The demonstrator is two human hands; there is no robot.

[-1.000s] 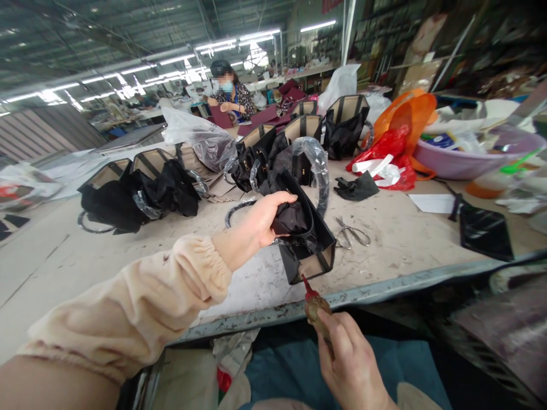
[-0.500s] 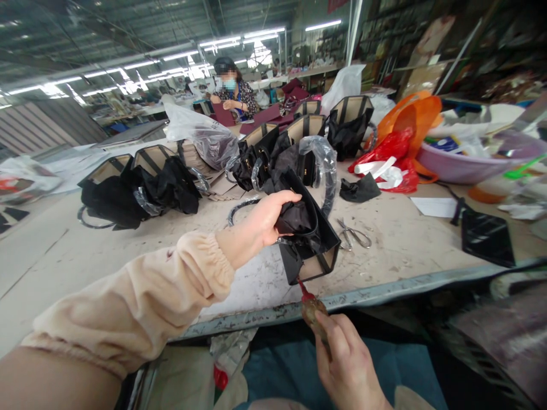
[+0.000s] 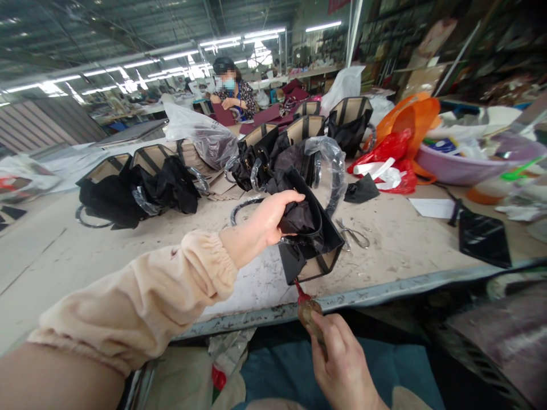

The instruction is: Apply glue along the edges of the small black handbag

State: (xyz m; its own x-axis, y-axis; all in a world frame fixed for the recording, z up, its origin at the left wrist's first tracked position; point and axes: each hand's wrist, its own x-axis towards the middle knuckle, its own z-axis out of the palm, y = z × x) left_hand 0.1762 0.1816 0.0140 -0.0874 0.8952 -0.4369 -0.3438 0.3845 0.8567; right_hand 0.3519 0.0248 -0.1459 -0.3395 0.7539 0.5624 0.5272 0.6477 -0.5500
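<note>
My left hand (image 3: 273,219) grips a black handbag (image 3: 311,225) near the table's front edge, thumb on top and fingers wrapped round its bunched dark lining. The bag lies tilted with its beige-panelled end (image 3: 316,267) towards me; its plastic-wrapped handle (image 3: 337,171) loops up behind. In my right hand (image 3: 342,353) is a brownish squeeze bottle (image 3: 311,319) with a red nozzle (image 3: 301,291). The nozzle's tip meets the bag's lower front corner; whether it touches there I cannot tell. Metal scissors (image 3: 354,234) lie just right of the bag.
More black handbags (image 3: 141,188) stand on the table (image 3: 55,256) at left and at the back. A purple basin (image 3: 474,162), an orange bag (image 3: 405,122) and a red bag (image 3: 391,162) are at right. A black pouch (image 3: 485,236) lies near the edge. Behind sits a masked co-worker (image 3: 231,97).
The bottle and my right hand have shifted slightly left along the bag's lower edge. The bag and my left hand have moved a little to the right.
</note>
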